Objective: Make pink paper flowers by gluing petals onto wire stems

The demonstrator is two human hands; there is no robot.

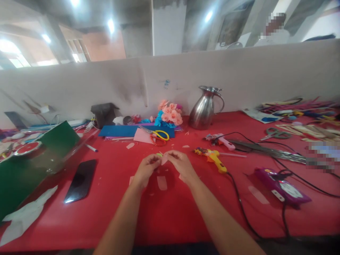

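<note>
Both my hands meet over the middle of the red table [186,219]. My left hand [147,169] and my right hand [179,163] pinch a small pink paper piece [164,159] between their fingertips, with a bit of yellow-green [159,154] at its top. Their fingers are closed on it. Under the hands lie pink paper strips [162,182] and scraps. Yellow-and-red scissors [158,136] rest on a pink sheet just beyond the hands. A bunch of pink and blue paper flowers [169,114] stands at the back.
A yellow glue gun [212,158] and a pink one [222,141] lie right of my hands, cords trailing. A steel jug [205,107] stands at the wall. A black phone [81,180] and a green sheet [32,166] are left. Green scissors [275,133] and a purple device [283,186] are right.
</note>
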